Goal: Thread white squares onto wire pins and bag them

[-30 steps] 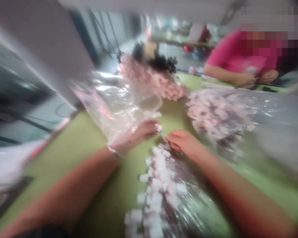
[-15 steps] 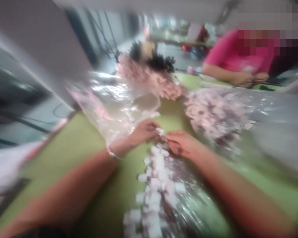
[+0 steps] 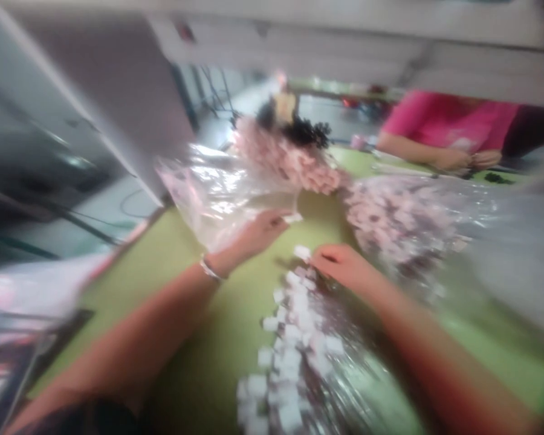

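Note:
My right hand pinches a small item with a white tag above the near pile. My left hand is up and to the left of it, beside the clear plastic bag. Its fingers are closed at a small white piece. Below my hands, a long pile of white-tagged pieces in clear wrapping runs toward me on the green table. Blur hides the finer detail of the pieces.
Pink bundled items with dark tops lie at the back. Another bagged pink pile is at the right. Across the table sits a person in a pink top. A grey beam crosses overhead.
My hands, close together before, are now apart, with my left hand farther up. The white tag now shows at my right fingertips. The view has tilted, bringing the overhead beam lower.

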Tool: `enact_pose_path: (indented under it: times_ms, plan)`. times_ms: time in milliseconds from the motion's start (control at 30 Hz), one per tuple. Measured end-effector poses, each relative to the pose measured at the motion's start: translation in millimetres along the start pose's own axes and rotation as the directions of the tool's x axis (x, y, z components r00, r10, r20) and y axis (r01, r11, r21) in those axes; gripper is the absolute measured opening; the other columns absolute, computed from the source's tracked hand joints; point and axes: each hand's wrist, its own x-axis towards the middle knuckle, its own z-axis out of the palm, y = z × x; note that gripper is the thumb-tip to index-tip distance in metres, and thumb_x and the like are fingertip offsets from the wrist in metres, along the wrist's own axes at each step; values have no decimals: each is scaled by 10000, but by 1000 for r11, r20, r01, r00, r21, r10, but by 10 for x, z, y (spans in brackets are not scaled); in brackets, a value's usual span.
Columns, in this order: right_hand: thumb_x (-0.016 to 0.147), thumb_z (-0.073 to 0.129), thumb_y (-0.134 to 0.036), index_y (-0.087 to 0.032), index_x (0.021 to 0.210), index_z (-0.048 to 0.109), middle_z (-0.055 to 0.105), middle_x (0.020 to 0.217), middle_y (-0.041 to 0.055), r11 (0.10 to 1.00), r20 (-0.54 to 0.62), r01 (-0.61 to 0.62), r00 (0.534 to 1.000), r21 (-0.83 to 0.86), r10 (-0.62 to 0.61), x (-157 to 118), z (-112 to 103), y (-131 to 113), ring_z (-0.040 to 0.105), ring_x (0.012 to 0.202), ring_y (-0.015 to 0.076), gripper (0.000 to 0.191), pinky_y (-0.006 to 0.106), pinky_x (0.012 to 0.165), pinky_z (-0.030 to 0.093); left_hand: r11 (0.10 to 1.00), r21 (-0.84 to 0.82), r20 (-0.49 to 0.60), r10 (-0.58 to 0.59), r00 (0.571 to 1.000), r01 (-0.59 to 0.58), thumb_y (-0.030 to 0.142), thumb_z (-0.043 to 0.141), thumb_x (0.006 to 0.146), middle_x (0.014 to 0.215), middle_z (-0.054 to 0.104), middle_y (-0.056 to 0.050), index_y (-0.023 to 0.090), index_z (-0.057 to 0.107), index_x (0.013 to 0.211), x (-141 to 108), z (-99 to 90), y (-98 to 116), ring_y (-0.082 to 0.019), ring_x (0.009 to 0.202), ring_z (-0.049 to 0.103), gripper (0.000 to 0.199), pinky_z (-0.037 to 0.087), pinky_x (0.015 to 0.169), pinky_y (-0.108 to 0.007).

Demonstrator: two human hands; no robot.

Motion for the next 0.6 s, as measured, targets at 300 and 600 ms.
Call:
enact_pose_path:
  times_ms: [300,600]
  plan:
    - [916,439,-360,-171,921,676,669,938,62,865,-86,62,989,-497,-121,450,-153,224,608,858,180,304,273,789,427,939,319,-86,-107,990,130,470,418,922,1469,449,-88,207,494,1367,-164,-637,-503,-263,1351,394,523,257,1142,-420]
    - [898,505,-446,-206,1364,470,466,1399,155,672,-74,22,991,-741,-114,1415,195,80,445,1275,262,526,365,1026,347,757,649,-104,-8,995,74,534,571,814,1247,560,-161,211,553,1269,-63,-106,-749,-343,1196,494,559,378,1024,-450]
